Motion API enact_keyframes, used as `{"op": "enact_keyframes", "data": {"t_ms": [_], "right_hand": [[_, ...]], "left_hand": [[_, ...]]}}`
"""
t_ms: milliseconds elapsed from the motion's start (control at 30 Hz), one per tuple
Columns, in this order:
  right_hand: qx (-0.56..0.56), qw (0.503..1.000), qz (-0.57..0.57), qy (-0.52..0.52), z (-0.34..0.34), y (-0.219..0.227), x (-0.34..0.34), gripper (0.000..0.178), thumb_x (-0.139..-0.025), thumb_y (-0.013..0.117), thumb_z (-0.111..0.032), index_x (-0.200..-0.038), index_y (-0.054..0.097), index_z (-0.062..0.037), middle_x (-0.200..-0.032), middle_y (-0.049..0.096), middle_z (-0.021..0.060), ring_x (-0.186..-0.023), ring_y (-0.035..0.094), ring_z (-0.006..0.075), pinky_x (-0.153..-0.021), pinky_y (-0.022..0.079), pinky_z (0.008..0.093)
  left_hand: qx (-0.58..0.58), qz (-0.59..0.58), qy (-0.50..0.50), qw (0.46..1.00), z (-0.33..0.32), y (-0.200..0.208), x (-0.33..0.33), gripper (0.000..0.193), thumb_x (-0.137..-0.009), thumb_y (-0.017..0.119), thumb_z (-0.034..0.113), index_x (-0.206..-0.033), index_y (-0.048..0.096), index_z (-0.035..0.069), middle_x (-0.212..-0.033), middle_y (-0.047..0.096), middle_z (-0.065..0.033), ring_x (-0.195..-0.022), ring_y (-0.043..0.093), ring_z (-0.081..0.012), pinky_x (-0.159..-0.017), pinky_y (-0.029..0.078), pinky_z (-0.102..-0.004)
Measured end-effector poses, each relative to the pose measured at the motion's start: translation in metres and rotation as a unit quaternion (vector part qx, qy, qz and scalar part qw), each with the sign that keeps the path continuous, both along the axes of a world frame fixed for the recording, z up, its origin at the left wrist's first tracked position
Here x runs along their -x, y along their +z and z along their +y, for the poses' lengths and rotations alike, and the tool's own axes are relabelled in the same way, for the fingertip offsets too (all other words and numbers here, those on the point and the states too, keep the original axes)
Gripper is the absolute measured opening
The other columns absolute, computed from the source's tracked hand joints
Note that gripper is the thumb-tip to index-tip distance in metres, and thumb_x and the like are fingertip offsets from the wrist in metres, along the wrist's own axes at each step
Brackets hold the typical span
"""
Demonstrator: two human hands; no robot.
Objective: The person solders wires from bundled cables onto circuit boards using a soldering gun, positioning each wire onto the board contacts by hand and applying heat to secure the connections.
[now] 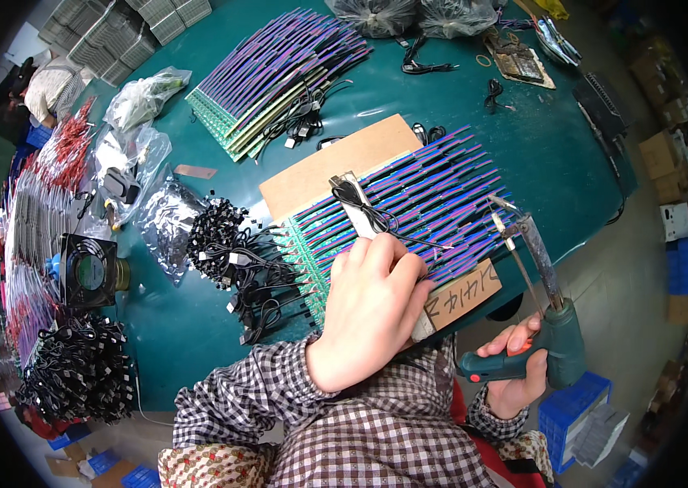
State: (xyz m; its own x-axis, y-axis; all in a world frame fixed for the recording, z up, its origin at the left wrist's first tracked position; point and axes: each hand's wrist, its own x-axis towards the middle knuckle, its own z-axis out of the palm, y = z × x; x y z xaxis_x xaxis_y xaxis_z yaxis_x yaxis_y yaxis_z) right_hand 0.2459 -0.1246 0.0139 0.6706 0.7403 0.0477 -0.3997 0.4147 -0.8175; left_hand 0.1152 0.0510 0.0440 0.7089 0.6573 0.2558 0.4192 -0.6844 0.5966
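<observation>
The left hand (372, 305) lay flat, fingers loosely curled, pinning a black cable (376, 218) onto the fanned purple circuit strips (433, 203) on the cardboard sheet (336, 163). The right hand (519, 370) gripped a green soldering gun (551, 325), tip just beside the strips. Judgement: steady the wire before touching the tip.

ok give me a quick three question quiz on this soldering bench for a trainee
1. True or false: the right hand holds a green soldering gun with its tip over the purple strips.
2. What does the left hand rest on?
A. the black fan
B. the row of purple circuit strips
C. a plastic bag
3. Fill in: the strips under the left hand lie on a sheet of brown ____.

Key:
1. False: the tip is raised just beyond the right end of the strips.
2. B
3. cardboard
</observation>
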Motion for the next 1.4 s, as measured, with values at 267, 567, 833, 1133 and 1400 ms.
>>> {"op": "enact_keyframes", "data": {"t_ms": [267, 567, 833, 1133, 1400], "right_hand": [[0.076, 0.991, -0.104, 0.021, 0.01, 0.03, 0.016, 0.038, -0.09, 0.058, -0.02, -0.117, 0.041, 0.0009, -0.092, 0.054, 0.011, -0.082, 0.061, 0.0249, -0.071, 0.057, 0.037], [0.188, 0.958, -0.051, 0.209, 0.059, 0.065, 0.044, 0.03, -0.077, 0.07, 0.007, -0.1, 0.053, -0.0019, -0.093, 0.063, 0.0098, -0.089, 0.066, 0.0169, -0.077, 0.053, 0.0276], [0.205, 0.897, -0.313, 0.235, 0.074, 0.05, 0.06, 0.036, -0.076, 0.064, 0.015, -0.097, 0.043, -0.0056, -0.086, 0.058, 0.0115, -0.078, 0.062, 0.0171, -0.071, 0.053, 0.0284], [0.19, 0.956, -0.091, 0.204, 0.085, 0.056, 0.087, 0.036, -0.076, 0.063, 0.016, -0.096, 0.043, -0.0057, -0.084, 0.056, 0.0082, -0.076, 0.06, 0.0142, -0.07, 0.052, 0.0259], [0.175, 0.896, -0.362, 0.187, 0.065, 0.041, 0.077, 0.035, -0.074, 0.072, 0.009, -0.096, 0.048, -0.0033, -0.085, 0.063, 0.0091, -0.075, 0.066, 0.0143, -0.065, 0.053, 0.0258]], "left_hand": [[0.148, -0.186, -0.049, 0.97, -0.023, 0.027, 0.043, 0.018, -0.071, 0.074, -0.006, -0.084, 0.064, 0.0, -0.08, 0.063, -0.0091, -0.071, 0.06, -0.0202, -0.062, 0.047, -0.0289], [0.232, -0.228, -0.058, 0.944, -0.031, 0.023, 0.081, 0.016, -0.076, 0.073, -0.001, -0.089, 0.065, 0.0, -0.083, 0.062, -0.009, -0.074, 0.061, -0.0212, -0.063, 0.049, -0.0299], [0.468, -0.3, 0.059, 0.829, -0.053, 0.017, 0.089, 0.009, -0.088, 0.062, -0.001, -0.095, 0.06, -0.008, -0.088, 0.065, -0.0145, -0.077, 0.068, -0.0156, -0.069, 0.057, -0.0247], [0.52, -0.5, 0.102, 0.685, -0.064, -0.002, 0.084, 0.009, -0.092, 0.053, -0.005, -0.1, 0.051, -0.01, -0.095, 0.063, -0.0188, -0.083, 0.068, -0.0203, -0.076, 0.06, -0.0319], [0.574, -0.492, 0.126, 0.643, -0.054, 0.003, 0.092, 0.013, -0.093, 0.054, -0.001, -0.104, 0.051, -0.008, -0.091, 0.064, -0.0163, -0.075, 0.068, -0.0188, -0.067, 0.06, -0.0288]]}}
